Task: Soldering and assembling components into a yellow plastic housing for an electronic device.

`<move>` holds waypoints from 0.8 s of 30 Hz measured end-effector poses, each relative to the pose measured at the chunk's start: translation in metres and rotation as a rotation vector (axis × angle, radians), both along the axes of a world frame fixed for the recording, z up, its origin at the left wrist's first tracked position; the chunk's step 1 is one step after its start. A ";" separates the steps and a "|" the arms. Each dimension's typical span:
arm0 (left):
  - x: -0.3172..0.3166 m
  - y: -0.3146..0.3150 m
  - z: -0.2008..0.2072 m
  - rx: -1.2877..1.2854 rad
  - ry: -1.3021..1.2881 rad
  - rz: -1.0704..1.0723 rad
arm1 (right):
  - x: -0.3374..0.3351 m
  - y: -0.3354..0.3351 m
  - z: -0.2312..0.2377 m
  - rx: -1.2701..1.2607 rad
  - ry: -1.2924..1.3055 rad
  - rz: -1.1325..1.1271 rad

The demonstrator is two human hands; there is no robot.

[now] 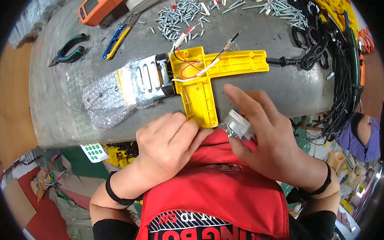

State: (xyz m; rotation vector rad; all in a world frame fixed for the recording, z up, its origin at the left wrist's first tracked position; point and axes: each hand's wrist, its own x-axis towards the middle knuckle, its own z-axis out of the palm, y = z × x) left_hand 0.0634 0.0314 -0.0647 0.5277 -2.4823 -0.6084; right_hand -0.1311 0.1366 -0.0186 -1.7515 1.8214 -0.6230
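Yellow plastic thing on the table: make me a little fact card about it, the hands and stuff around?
Main thing: open yellow plastic housing
Inside it: red, white and black wires
At its left: metal barrel, partly bubble-wrapped
At its right: black power cord
Left hand: holds the housing's lower end
Right hand: small grey-white part between thumb and fingers
Tools: orange handheld meter, teal-and-black cutters
Loose: silver screws

Gray counter [296, 92], scuffed top. Far side: orange meter [103, 6], loose short screws [175, 22], longer screws [286, 12], black cables [347, 75] along the right. Left: teal-black cutters [73, 56], blue-and-yellow-handled pliers [120, 40]; middle: open yellow housing [198, 102], slotted metal part [136, 81] and bubble wrap [100, 105] at its left.
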 end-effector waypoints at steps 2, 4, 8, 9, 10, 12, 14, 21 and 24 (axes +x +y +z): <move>-0.001 0.001 0.001 0.024 0.000 0.039 | -0.006 -0.009 -0.011 -0.360 0.050 0.004; -0.001 0.002 0.003 0.171 0.024 0.066 | -0.017 -0.018 -0.018 -0.397 0.031 0.027; -0.001 0.004 -0.001 0.211 0.057 0.097 | -0.013 -0.030 -0.032 -0.458 0.025 0.088; 0.000 0.004 -0.001 0.231 0.068 0.089 | -0.009 -0.033 -0.031 -0.454 0.032 0.107; 0.000 0.004 -0.001 0.251 0.078 0.080 | -0.008 -0.035 -0.030 -0.451 0.039 0.125; 0.000 0.004 0.000 0.268 0.069 0.088 | -0.015 -0.040 -0.034 -0.506 0.040 0.145; 0.001 0.004 0.001 0.285 0.058 0.092 | -0.020 -0.047 -0.032 -0.521 0.003 0.202; 0.000 0.009 0.000 0.148 0.045 0.096 | -0.022 -0.044 -0.031 -0.621 0.079 0.304; 0.000 0.009 0.000 0.115 0.047 0.104 | -0.016 -0.050 -0.027 -0.500 0.164 0.222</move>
